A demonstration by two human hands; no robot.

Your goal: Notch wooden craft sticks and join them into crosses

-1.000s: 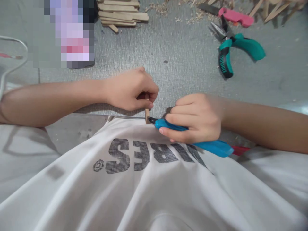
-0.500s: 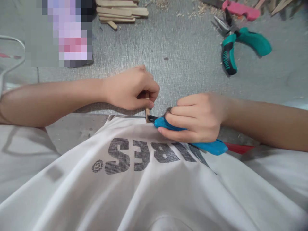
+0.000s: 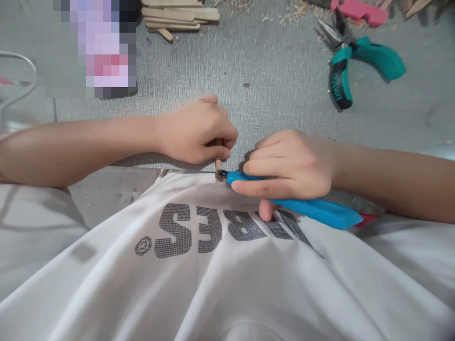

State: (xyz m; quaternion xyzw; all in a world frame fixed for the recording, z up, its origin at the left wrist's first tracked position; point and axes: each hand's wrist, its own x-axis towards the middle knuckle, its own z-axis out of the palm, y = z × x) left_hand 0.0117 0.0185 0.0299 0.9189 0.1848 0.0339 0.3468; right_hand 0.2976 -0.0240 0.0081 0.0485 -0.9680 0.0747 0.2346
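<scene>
My left hand [image 3: 202, 130] is closed on a small wooden stick [image 3: 218, 166] at the table's near edge, the stick's lower end poking out below my thumb. From the right, my right hand [image 3: 287, 168] grips a tool with a blue handle [image 3: 320, 211]. The tool's dark tip [image 3: 222, 174] meets the lower end of the stick. One fingertip of my right hand shows beneath the handle. What kind of tool it is cannot be made out clearly.
Pliers with teal handles [image 3: 378, 59] lie open at the upper right, near a pink object [image 3: 362, 12]. A pile of flat wooden sticks [image 3: 170, 15] is at the top, with shavings [image 3: 300, 12] beside it. A pixelated area [image 3: 103, 42] covers the upper left.
The fingers of my right hand have shifted on the blue handle. More of the handle shows at its right end, and a fingertip has appeared below it. My left hand has barely moved.
</scene>
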